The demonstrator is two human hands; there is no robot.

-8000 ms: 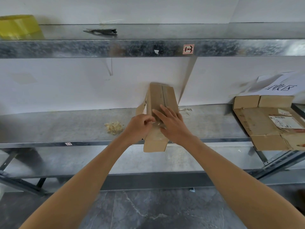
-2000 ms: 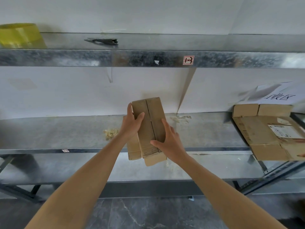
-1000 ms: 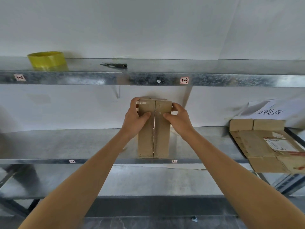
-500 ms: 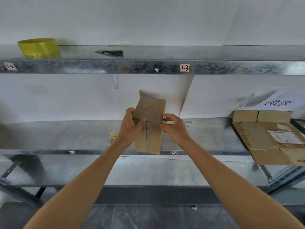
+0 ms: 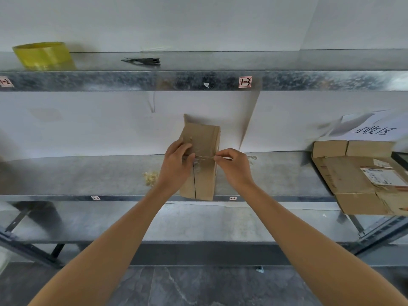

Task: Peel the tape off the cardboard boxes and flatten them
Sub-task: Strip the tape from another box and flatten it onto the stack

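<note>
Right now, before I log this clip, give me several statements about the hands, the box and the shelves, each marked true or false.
1. The right hand pinches a tape strip stretched off the small box. True.
2. The left hand lies flat on the shelf, holding nothing. False: it grips the small box.
3. A yellow tape roll sits at the left of the top shelf. True.
4. The small box is already flattened. False: it stands upright at the front of the middle shelf.
5. Flattened cardboard lies at the right end of the middle shelf. True.
</note>
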